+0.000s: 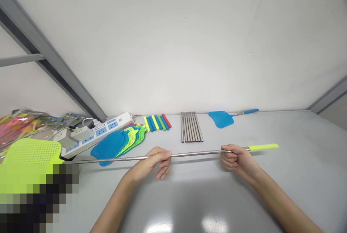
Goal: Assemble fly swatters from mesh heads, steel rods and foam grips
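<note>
A fly swatter (193, 153) with an extended metal telescopic rod lies level across my view, held in both hands. Its yellow-green perforated head (35, 150) is at the far left, partly covered by a pixelated patch. The yellow-green handle (263, 147) points right. My left hand (156, 161) is closed around the middle of the rod, with thumb and forefinger pressed on it and the other fingers curled loosely below. Close to the handle, my right hand (235, 157) grips the rod in a fist.
Blue, yellow and green swatter heads (108, 146) are piled beside a white power strip (101, 131) with plugs. Several coloured handles (157, 122) and metal rods (191, 127) lie in rows. A blue fly swatter (221, 118) rests near the wall. Plastic-wrapped items (29, 124) sit far left.
</note>
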The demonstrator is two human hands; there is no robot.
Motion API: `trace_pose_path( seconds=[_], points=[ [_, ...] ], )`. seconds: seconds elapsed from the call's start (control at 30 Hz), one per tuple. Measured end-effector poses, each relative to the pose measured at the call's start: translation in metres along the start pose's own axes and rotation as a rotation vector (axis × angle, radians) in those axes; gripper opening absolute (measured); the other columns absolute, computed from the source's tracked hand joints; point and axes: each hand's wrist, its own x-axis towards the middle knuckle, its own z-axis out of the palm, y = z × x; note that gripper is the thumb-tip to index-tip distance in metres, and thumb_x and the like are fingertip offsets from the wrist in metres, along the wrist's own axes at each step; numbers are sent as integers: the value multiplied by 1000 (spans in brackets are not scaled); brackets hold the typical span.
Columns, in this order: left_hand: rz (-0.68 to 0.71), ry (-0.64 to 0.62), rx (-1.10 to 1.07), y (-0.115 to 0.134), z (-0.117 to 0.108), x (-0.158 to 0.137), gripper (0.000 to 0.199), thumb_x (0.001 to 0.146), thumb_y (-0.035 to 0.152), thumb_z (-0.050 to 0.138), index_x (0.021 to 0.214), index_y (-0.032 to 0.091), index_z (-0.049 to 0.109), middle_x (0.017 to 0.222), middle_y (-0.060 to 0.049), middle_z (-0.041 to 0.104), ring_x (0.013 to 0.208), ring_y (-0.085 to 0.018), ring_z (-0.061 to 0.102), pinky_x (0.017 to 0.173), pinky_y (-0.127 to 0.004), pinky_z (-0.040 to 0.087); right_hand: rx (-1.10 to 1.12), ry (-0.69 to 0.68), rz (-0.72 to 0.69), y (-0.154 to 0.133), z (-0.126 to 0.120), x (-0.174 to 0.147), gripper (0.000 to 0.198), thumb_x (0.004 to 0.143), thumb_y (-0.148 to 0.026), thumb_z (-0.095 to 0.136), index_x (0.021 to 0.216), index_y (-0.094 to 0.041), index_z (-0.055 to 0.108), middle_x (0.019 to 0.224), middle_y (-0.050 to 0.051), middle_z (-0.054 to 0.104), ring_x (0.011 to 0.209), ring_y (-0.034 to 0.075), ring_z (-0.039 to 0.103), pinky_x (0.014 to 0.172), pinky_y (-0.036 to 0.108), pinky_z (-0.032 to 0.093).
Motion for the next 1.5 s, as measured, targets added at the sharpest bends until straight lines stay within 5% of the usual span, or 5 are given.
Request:
trace_pose_path(
  seconds=[0.43, 1.0, 1.27, 1.5],
  points=[
    [13, 82, -46, -21, 0, 14, 43, 79, 36, 36, 40, 18, 32, 28, 4, 29, 34, -10, 40, 44, -24, 28, 110, 28, 50, 13, -2, 7, 42, 72, -29, 46, 46, -19, 15, 44, -6, 12, 39, 6, 13, 41, 25, 13],
    [41, 161, 6, -32, 35, 27, 46, 81, 38, 34, 42, 15, 41, 34, 2, 37, 39, -9, 40, 48, -22, 32, -38, -127, 22, 28, 23, 4, 44, 77, -44, 40, 48, -18, 19, 44, -6, 17, 40, 6, 16, 43, 24, 12],
    [-18, 59, -125, -23, 31, 23, 38, 80, 31, 33, 45, 17, 35, 34, 3, 37, 39, -10, 41, 49, -24, 34, 66, 146, -78, 32, 24, 8, 39, 73, -38, 50, 49, -18, 25, 45, -8, 11, 40, 6, 13, 42, 24, 13],
    [-44, 6, -123, -10, 33, 20, 38, 81, 29, 32, 45, 18, 32, 32, 4, 33, 38, -11, 42, 48, -24, 34, 120, 203, -149, 32, 20, 10, 40, 74, -38, 50, 48, -18, 27, 47, -7, 10, 40, 6, 11, 41, 24, 11]
  ],
)
